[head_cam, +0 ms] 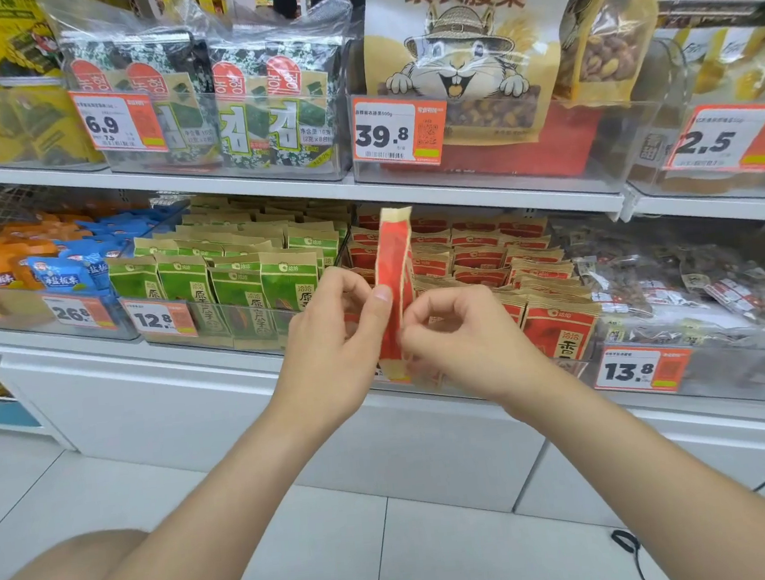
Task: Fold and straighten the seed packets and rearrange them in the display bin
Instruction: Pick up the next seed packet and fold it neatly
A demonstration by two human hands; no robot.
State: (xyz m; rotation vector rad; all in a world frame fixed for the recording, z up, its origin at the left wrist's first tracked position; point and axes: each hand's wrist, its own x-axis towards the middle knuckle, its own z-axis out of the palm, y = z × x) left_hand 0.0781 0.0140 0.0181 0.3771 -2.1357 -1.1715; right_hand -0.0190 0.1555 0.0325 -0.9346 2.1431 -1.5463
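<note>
A red and tan seed packet (395,260) stands upright, edge-on to me, in front of the lower shelf. My left hand (334,341) pinches its left side, thumb on the red face. My right hand (459,333) pinches its lower right edge with curled fingers. Behind it, a clear display bin (579,366) holds several red seed packets (499,255), some leaning and uneven. One red packet (559,329) stands at the bin's front right.
A bin of green seed packets (239,275) sits to the left, then blue and orange snack bags (61,269). Price tags (640,370) hang on the bin fronts. An upper shelf (478,191) with seaweed and cashew bags overhangs. A black cable (629,542) lies on the tiled floor.
</note>
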